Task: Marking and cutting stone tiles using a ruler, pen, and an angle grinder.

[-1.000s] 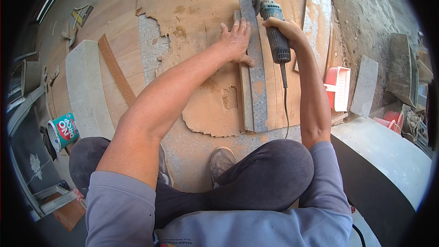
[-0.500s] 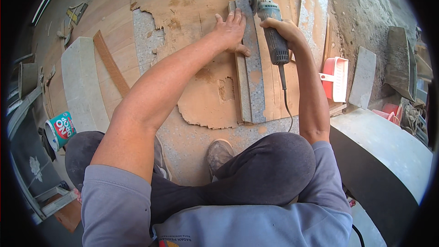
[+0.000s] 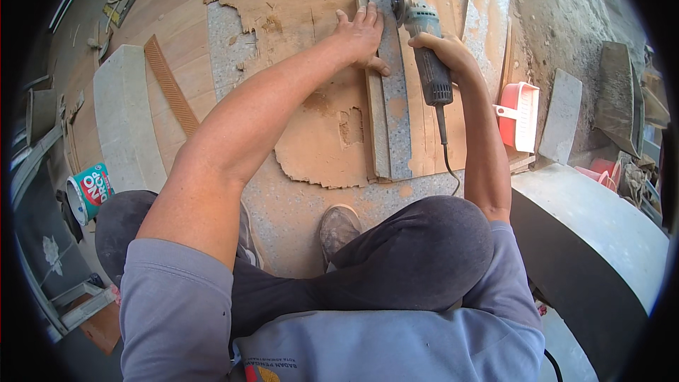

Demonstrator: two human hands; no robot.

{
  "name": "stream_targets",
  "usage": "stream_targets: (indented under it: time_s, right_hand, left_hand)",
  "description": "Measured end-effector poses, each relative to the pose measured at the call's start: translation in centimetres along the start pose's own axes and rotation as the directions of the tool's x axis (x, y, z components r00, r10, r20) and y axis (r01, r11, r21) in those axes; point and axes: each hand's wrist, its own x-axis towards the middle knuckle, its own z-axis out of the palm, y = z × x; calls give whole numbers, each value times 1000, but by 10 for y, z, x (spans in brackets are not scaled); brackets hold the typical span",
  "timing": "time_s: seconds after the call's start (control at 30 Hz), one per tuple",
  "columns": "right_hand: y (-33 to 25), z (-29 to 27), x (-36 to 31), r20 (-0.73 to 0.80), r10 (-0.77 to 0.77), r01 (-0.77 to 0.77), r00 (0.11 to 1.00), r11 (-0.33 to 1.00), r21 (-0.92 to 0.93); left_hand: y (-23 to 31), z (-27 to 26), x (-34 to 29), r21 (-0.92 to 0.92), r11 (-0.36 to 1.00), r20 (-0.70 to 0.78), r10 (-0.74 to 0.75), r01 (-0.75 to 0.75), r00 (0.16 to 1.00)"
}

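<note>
Hands (image 3: 362, 34) on speckled rect. strip (image 3: 397, 110), grinder (image 3: 432, 76)

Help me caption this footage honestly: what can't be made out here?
In the head view:
Right hand: most fingers hidden behind the hand itself and the angle grinder.
Power cord: its far end hidden by the right knee.
Grinder disc: contact with the speckled grey strip too small to tell.
Left shoe: mostly hidden by the left arm.

Left of the pale-topped bench (image 3: 594, 209), a speckled floor (image 3: 286, 205) is partly covered by brown sheeting (image 3: 177, 14), while beyond the bench a rough grey surface (image 3: 566, 14) is seen.
</note>
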Motion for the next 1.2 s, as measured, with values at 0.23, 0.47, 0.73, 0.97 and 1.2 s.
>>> stream_targets:
  time_s: [0.23, 0.47, 0.73, 0.97, 1.2]
  right_hand:
    - [20, -2, 0, 26, -17, 16, 1000, 999, 50]
    - [22, 1, -15, 37, 4, -4, 999, 1000, 17]
    - [39, -2, -17, 2, 26, -26, 1000, 1000, 4]
    - [34, 2, -34, 37, 58, -57, 998, 998, -15]
    - [48, 1, -44, -5, 64, -64, 998, 998, -17]
  left_hand:
    - [0, 1, 2, 13, 1000, -2, -4, 4, 1000]
    - [-1, 4, 2, 7, 1000, -5, -12, 12, 1000]
    - [0, 5, 2, 17, 1000, -30, -14, 15, 999]
    - [-1, 5, 0, 16, 999, -28, -27, 28, 999]
    - [0, 5, 3, 4, 999, -17, -35, 35, 999]
